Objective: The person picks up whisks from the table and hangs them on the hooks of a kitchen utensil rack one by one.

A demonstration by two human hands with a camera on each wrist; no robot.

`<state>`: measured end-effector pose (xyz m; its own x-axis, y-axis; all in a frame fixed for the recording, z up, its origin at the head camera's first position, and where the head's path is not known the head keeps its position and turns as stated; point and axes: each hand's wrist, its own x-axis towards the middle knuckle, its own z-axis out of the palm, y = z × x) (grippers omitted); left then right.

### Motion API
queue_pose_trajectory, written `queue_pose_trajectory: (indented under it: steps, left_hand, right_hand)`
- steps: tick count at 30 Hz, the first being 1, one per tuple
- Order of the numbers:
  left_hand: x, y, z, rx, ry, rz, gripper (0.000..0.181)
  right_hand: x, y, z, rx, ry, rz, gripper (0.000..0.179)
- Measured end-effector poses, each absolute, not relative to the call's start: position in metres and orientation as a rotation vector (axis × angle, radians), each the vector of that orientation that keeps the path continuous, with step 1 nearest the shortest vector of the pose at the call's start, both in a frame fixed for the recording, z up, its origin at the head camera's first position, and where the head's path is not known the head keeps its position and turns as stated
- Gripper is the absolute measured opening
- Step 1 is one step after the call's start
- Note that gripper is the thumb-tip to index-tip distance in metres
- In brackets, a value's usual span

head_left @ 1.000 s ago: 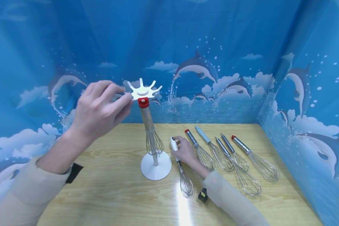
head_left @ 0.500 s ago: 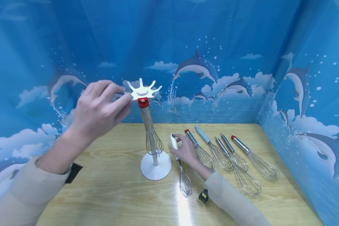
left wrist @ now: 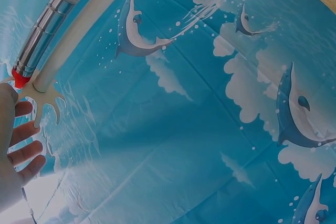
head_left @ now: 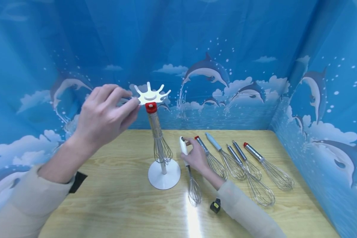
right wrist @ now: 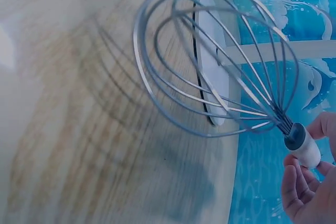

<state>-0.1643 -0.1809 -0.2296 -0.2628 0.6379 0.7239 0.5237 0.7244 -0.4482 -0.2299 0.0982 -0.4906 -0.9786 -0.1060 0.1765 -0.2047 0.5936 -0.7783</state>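
Observation:
My left hand (head_left: 102, 114) is at the top of a white utensil stand (head_left: 150, 96) with curved prongs, thumb and fingertips pinching its near left side. From the stand hangs a steel whisk with a red end (head_left: 151, 108), its wires reaching down beside the pole. In the left wrist view the red end (left wrist: 21, 78) sits against the prongs. My right hand (head_left: 196, 157) grips the handle of a white-handled whisk (head_left: 182, 147), just right of the stand's round base (head_left: 169, 181). The right wrist view shows fingers around that handle (right wrist: 307, 150), its wires above the table.
Several more whisks lie to the right on the wooden table (head_left: 122, 205), among them a red-ended one (head_left: 203, 145), a light blue-handled one (head_left: 213, 141) and a far-right one (head_left: 255, 152). A dolphin-print curtain (head_left: 178, 43) encloses the back and sides.
My right hand has tilted and raised the white-handled whisk a little, its handle end shifting up and its wires drawing slightly left. My left hand and the stand have stayed put.

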Motion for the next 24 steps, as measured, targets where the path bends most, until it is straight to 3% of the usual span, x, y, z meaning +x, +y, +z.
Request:
queue_pose_trajectory:
  steps: [24]
  left_hand:
    - [-0.165, -0.181, -0.230, -0.900, -1.927, 0.134, 0.014]
  right_hand:
    - [-0.217, 0.097, -0.458, 0.371, -2.574, 1.401, 0.065]
